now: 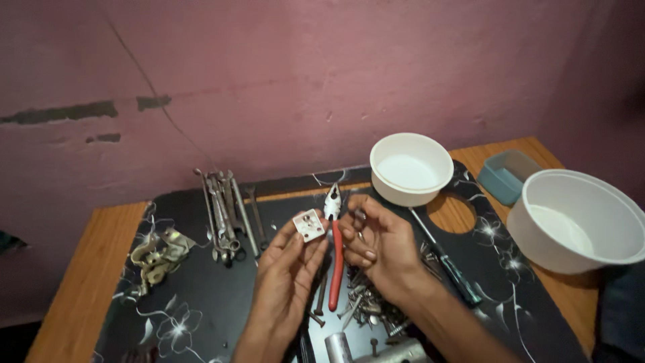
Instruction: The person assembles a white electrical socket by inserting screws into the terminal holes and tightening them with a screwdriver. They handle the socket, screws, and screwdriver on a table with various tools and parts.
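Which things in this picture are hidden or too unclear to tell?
- Head view: the right hand curls over something; its fingers hide it.
- Metal cylinder: cut off by the bottom edge.
- Pile of screws: partly under the right wrist, too small to count.
- Blue box: contents not visible.

- Small square plate (310,225) in left hand (285,272): dull pale metal, worn and spotted.
- Pliers (334,235): grey metal head, glossy red plastic grips.
- Two bowls (411,168), (575,220): smooth white plastic, slightly shiny.
- Wrenches (224,212): bare steel, scuffed.
- Nails and screws (366,306) below right hand (376,245): dark, rusty metal.
- Mat (201,302): black, glossy, flower print.
- Table (80,282): smooth orange-brown wood.
- Wall (302,81): matt pink paint, cracked, rough.
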